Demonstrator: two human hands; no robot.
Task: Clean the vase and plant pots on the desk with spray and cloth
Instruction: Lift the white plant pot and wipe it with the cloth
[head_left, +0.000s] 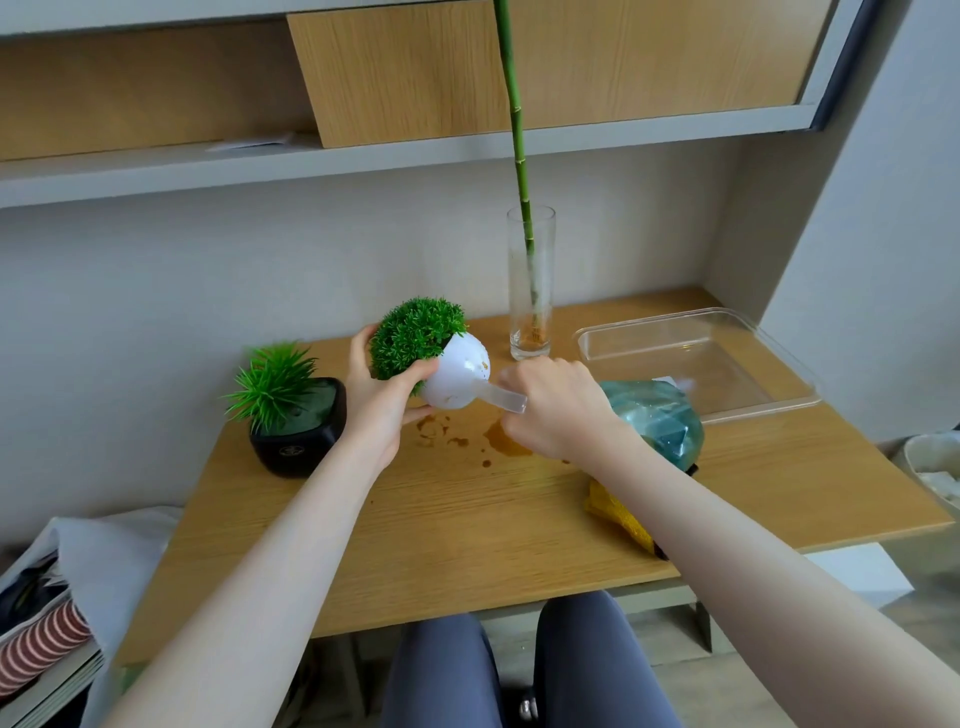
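My left hand (382, 387) holds a white round pot (457, 376) with a green bushy plant (415, 338), tilted on its side above the desk. My right hand (553, 405) grips a green translucent spray bottle (654, 418), its clear nozzle (504, 397) almost touching the pot's underside. A black square pot (301, 431) with a spiky green plant stands at the left. A tall glass vase (530, 283) with a bamboo stem stands behind. A yellow cloth (615, 514) lies on the desk under my right forearm.
Brown stains (467, 434) mark the wooden desk (467, 545) below the pot. A clear plastic tray (691, 358) lies at the right rear. Shelves hang above. Folded fabric (47, 639) sits low at the left; a bin (932, 467) stands at the right.
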